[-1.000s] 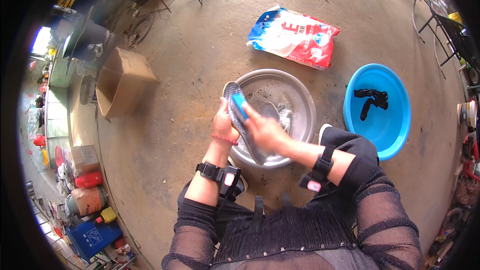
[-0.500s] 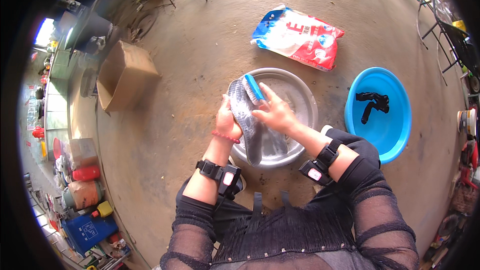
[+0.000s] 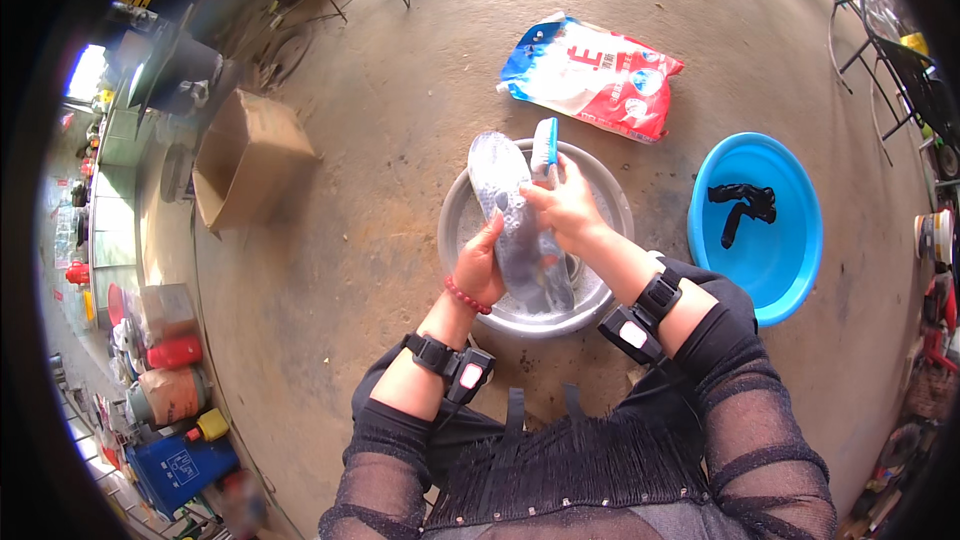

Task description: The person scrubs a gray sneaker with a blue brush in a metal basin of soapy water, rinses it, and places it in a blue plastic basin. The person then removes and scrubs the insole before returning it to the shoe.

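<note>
A wet grey slipper (image 3: 497,168) is held up at a tilt over a round grey basin (image 3: 449,223). My left hand (image 3: 482,265) is closed round its near left side. In my right hand (image 3: 572,208) is a blue scrubbing brush (image 3: 545,147) with white bristles, standing upright just right of the slipper's far end and apart from it. Some fingers of the right hand touch the slipper's right edge. Behind the slipper, a second grey shape (image 3: 557,288) lies in the basin, and I cannot make out its kind.
A red, white and blue plastic bag (image 3: 595,75) lies beyond the basin. To the right stands a blue tub (image 3: 757,255) with black cloth items (image 3: 745,208) in it. At the left are an open cardboard box (image 3: 255,155) and assorted goods along the wall. A black-framed rack (image 3: 890,60) stands far right.
The brush has come off the slipper and turned upright, its bristles now facing left. The slipper has turned over, shifted right and shows a different, paler face. My left hand has moved right.
</note>
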The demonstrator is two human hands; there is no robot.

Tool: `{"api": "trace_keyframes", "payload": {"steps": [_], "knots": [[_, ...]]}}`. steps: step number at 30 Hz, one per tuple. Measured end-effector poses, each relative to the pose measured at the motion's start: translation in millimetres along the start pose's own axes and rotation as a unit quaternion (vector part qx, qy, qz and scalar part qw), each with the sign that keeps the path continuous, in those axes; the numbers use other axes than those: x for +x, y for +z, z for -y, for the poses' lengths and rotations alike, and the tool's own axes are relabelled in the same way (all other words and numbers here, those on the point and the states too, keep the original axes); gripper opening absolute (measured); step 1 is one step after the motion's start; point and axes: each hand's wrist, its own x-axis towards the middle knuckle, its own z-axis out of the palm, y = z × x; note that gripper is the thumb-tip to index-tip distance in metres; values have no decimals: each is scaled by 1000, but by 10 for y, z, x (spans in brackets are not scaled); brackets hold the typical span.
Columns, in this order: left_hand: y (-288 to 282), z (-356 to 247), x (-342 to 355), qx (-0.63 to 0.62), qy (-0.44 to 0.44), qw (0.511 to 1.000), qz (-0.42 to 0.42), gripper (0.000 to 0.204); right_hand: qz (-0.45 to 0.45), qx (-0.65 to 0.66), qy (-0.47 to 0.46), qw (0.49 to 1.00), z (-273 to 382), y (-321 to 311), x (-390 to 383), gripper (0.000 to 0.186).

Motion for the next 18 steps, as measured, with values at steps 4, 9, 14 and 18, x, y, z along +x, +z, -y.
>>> {"api": "trace_keyframes", "payload": {"steps": [4,9,14,18], "knots": [[-87,-2,40,-30,36,999,-27,54,24,-222,-138,965,37,-25,-24,63],[-289,-13,128,-91,56,993,-46,51,86,-454,-177,869,-65,-20,-132,37],[-386,-157,156,-133,71,982,-118,57,76,-444,-245,858,-197,136,-494,38],[-368,-286,129,-21,195,966,-170,65,207,-449,-139,858,-150,185,-629,40]]}}
